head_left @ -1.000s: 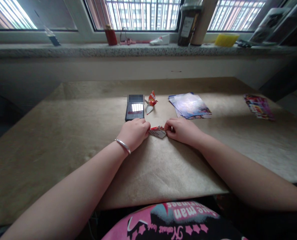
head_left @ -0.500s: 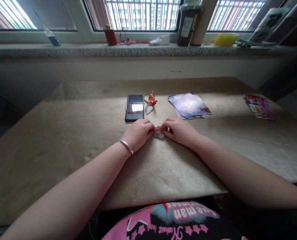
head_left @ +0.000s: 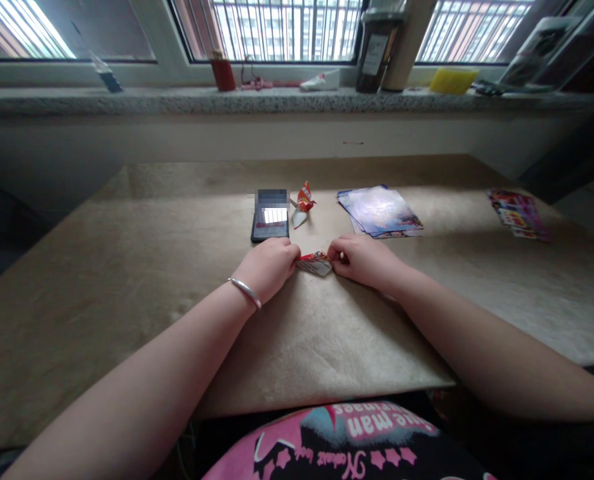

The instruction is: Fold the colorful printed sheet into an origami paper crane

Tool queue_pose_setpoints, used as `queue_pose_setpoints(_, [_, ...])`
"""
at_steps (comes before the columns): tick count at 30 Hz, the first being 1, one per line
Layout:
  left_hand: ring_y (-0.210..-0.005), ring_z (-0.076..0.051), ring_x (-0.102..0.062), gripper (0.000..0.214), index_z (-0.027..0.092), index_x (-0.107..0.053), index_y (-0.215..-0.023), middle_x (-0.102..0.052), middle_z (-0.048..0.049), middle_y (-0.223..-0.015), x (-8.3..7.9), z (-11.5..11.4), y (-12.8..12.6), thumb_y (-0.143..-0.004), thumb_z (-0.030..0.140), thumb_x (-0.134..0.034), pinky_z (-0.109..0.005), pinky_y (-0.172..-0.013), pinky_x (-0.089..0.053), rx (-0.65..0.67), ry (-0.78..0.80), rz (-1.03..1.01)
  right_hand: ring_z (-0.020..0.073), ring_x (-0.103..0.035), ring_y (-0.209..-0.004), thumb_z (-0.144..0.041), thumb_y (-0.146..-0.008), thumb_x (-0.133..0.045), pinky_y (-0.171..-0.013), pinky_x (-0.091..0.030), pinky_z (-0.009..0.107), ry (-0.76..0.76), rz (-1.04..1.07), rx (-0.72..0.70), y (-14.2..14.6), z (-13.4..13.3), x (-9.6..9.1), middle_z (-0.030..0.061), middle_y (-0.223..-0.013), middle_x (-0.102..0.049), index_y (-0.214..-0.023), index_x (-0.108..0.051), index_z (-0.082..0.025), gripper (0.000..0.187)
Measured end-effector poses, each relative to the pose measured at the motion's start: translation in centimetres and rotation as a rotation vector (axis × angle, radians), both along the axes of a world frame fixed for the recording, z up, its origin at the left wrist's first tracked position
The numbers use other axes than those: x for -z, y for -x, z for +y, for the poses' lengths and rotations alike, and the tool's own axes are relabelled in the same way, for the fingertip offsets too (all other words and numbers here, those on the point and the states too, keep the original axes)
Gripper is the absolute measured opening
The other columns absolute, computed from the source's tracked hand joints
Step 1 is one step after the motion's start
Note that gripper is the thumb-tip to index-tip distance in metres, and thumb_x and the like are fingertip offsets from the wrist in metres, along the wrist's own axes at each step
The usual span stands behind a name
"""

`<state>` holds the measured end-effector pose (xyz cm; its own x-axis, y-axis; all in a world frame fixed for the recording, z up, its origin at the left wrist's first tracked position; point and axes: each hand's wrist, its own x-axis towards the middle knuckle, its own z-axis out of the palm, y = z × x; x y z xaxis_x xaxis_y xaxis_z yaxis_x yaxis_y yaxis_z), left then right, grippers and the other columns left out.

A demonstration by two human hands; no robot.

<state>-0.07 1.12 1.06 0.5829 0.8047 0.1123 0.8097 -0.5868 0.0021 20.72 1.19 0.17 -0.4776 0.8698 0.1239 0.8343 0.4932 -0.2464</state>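
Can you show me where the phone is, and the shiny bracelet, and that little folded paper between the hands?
Phone [head_left: 270, 217]: head view, on the bright patch of its screen.
Bracelet [head_left: 247, 290]: head view, on the silver band.
Folded paper [head_left: 317, 265]: head view, on its pale side.

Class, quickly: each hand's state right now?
Left hand: closed, holding one end of the folded printed paper.
Right hand: closed, holding its other end.
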Motion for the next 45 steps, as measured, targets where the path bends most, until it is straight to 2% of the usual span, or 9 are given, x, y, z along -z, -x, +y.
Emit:
queue_pose_setpoints(8, [-0.075, -0.02, -0.06, 0.016, 0.016, -0.061, -0.073, -0.063, -0.0068, -0.08, -0.5, -0.4, 0.1, -0.082, 0.023, -0.05, -0.025, -0.055, -0.04, -0.107, -0.036, 0.098, 0.016, -0.057, -0.07, -0.023, -0.074, -0.054, -0.061, -0.036, 0.025, -0.011, -0.055, 0.047, -0.3, -0.2, 0.0, 0.0025, -0.078, -0.067, -0.076, -0.063, -0.021, 0.009])
queue_pose_setpoints(14, [-0.078, -0.021, -0.061, 0.016, 0.016, -0.061, -0.077, -0.063, -0.0058, -0.084, -0.6, -0.5, -0.1, -0.081, 0.021, -0.047, -0.026, -0.057, -0.042, -0.103, -0.06, 0.142, 0.0166, -0.058, -0.073, -0.024, -0.075, -0.052, -0.061, -0.036, 0.025, -0.007, -0.093, 0.057, -0.1, -0.4, -0.4, 0.003, -0.08, -0.067, -0.076, -0.063, -0.02, 0.012])
queue_pose_setpoints(20, [-0.08, -0.02, -0.062, 0.02, 0.018, -0.063, -0.079, -0.064, -0.004, -0.086, -0.8, -0.5, 0.0, -0.082, 0.023, -0.044, -0.026, -0.058, -0.042, -0.133, -0.011, 0.148, 0.0152, -0.057, -0.071, -0.025, -0.075, -0.051, -0.06, -0.035, 0.025, 0.026, -0.081, 0.059, -0.3, -0.4, -0.4, 0.0021, -0.081, -0.067, -0.076, -0.061, -0.021, 0.011])
queue_pose_setpoints(24, [-0.075, -0.021, -0.063, 0.02, 0.017, -0.063, -0.081, -0.066, -0.0047, -0.087, -0.8, -0.5, -0.2, -0.081, 0.026, -0.045, -0.027, -0.055, -0.04, -0.187, 0.035, 0.165, 0.0155, -0.057, -0.071, -0.026, -0.075, -0.051, -0.059, -0.034, 0.024, 0.03, -0.068, 0.071, -0.4, -0.4, -0.2, 0.0019, -0.08, -0.066, -0.074, -0.059, -0.021, 0.01])
queue_pose_setpoints(30, [-0.07, -0.019, -0.062, 0.018, 0.018, -0.063, -0.08, -0.065, -0.0036, -0.085, -0.5, -0.2, 0.0, -0.079, 0.027, -0.047, -0.025, -0.052, -0.038, -0.179, 0.043, 0.117, 0.0157, -0.056, -0.071, -0.025, -0.076, -0.051, -0.059, -0.034, 0.025, 0.022, -0.05, 0.058, -0.4, -0.4, -0.1, 0.0031, -0.08, -0.066, -0.075, -0.059, -0.02, 0.01])
queue_pose_setpoints(33, [-0.069, -0.018, -0.061, 0.016, 0.018, -0.061, -0.078, -0.063, -0.0033, -0.083, -0.2, -0.2, 0.2, -0.079, 0.028, -0.049, -0.026, -0.053, -0.039, -0.149, 0.041, 0.066, 0.015, -0.056, -0.07, -0.024, -0.076, -0.051, -0.06, -0.035, 0.024, 0.02, -0.023, 0.039, -0.5, -0.5, -0.1, 0.0035, -0.081, -0.065, -0.076, -0.059, -0.019, 0.009])
queue_pose_setpoints(36, [-0.077, -0.018, -0.059, 0.019, 0.018, -0.061, -0.082, -0.061, -0.0048, -0.09, 0.3, 0.0, 0.3, -0.083, 0.033, -0.049, -0.026, -0.062, -0.043, -0.049, 0.004, -0.059, 0.0147, -0.055, -0.07, -0.024, -0.077, -0.052, -0.061, -0.036, 0.024, 0.019, 0.004, 0.018, -0.6, -0.4, 0.0, 0.003, -0.08, -0.063, -0.077, -0.059, -0.019, 0.008])
queue_pose_setpoints(40, [-0.084, -0.017, -0.055, 0.014, 0.015, -0.061, -0.078, -0.061, -0.0063, -0.091, 1.2, 0.5, 0.4, -0.084, 0.022, -0.05, -0.028, -0.076, -0.044, 0.081, 0.016, -0.201, 0.0136, -0.054, -0.071, -0.02, -0.076, -0.052, -0.065, -0.037, 0.024, -0.022, 0.084, -0.032, -0.7, -0.2, 0.3, 0.0032, -0.081, -0.061, -0.078, -0.058, -0.019, 0.007])
queue_pose_setpoints(45, [-0.074, -0.015, -0.053, 0.011, 0.015, -0.06, -0.074, -0.06, -0.0038, -0.077, 1.2, 0.7, 0.4, -0.08, 0.02, -0.053, -0.026, -0.068, -0.042, 0.087, 0.115, -0.282, 0.0125, -0.051, -0.068, -0.01, -0.073, -0.05, -0.062, -0.036, 0.022, -0.04, 0.226, -0.09, -0.8, 0.0, 0.9, 0.0011, -0.074, -0.059, -0.075, -0.056, -0.019, 0.011])
